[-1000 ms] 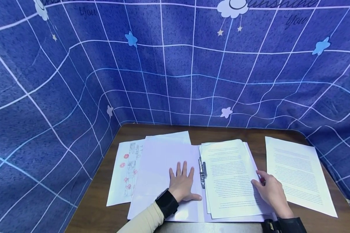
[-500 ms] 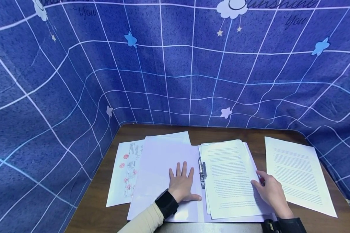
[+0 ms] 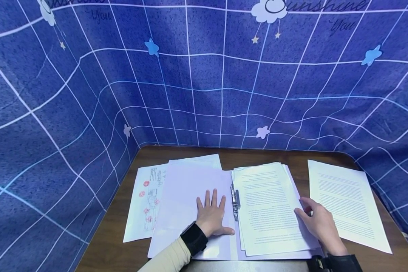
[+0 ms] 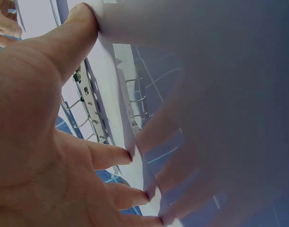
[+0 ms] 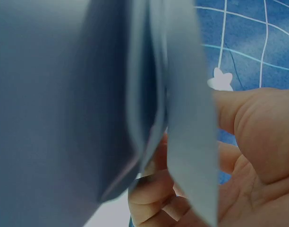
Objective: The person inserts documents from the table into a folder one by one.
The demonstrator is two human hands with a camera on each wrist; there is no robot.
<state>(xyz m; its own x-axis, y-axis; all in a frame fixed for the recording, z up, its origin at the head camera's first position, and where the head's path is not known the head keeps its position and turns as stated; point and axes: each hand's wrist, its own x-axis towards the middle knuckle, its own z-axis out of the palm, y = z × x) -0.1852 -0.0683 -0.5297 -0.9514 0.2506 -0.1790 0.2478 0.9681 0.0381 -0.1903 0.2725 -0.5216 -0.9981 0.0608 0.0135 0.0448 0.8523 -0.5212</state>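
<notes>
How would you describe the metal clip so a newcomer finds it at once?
On the brown table lies an open lilac folder. Inside, right of the left hand, the clip sits at the left edge of the printed stack. Its silvery metal sets it apart from the surrounding paper.

Across the blue cloth (image 3: 204,100) behind the far edge of the worktop (image 3: 265,156) I read "Sunshine" and, twice, "You"; the print on the papers (image 3: 266,211) is too small.

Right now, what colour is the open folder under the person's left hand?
Pale lilac; the folder shows best in the head view.
</notes>
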